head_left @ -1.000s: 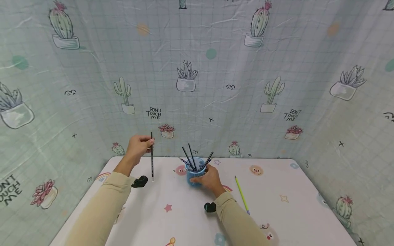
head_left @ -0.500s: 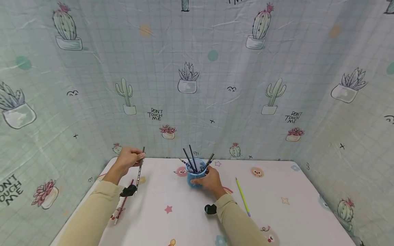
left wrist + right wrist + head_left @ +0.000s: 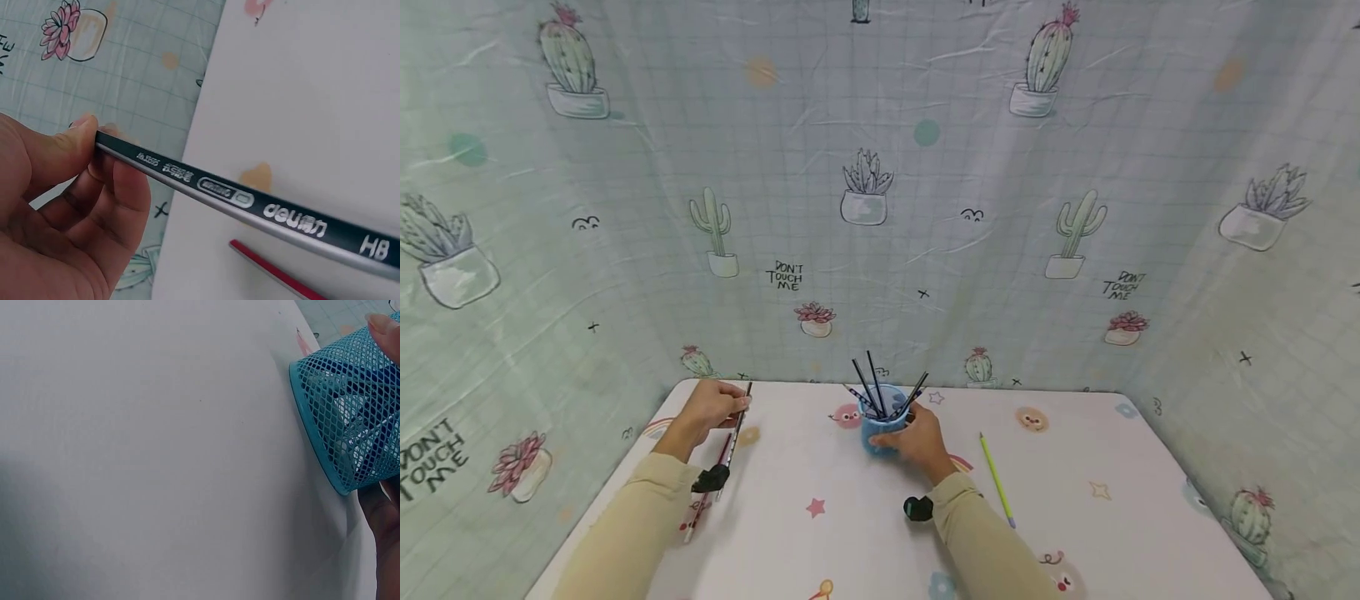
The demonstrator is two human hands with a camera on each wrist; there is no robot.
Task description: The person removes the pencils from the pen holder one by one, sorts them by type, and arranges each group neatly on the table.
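Head view: I see the left hand (image 3: 713, 406) grasping a slim black-and-silver pencil (image 3: 739, 429) in a pinch, over the left side of the white printed tabletop (image 3: 850, 550).
Left pinch: thumb and fingers meet near the pencil's upper end, and the shaft slopes down toward me. I judge this grip sound for control, though the long free end could swing.
Pencil handling: I advise lowering or lifting slowly, shaft parallel to the straight red-and-silver pencil (image 3: 275, 269) just beside it, so the two do not knock or roll.
Right hand: the right hand (image 3: 922, 439) grasps the light-blue cylindrical mesh cup (image 3: 867, 432) near the table's far edge, thumb and fingers on opposite sides. I advise light, even pressure; a tug could tip the dark slim pencils (image 3: 877, 379) leaning inside.
Green pencil: the yellow-green pencil with a blue end (image 3: 997, 481) lies well apart, right of the cup.
Hidden parts: the black left-wrist camera (image 3: 710, 479) covers part of the red-and-silver pencil. The left wrist view cuts off both pencils' near ends; the right wrist view crops the cup.
Unclear contact: I cannot tell whether the held pencil's lower end touches the tabletop.
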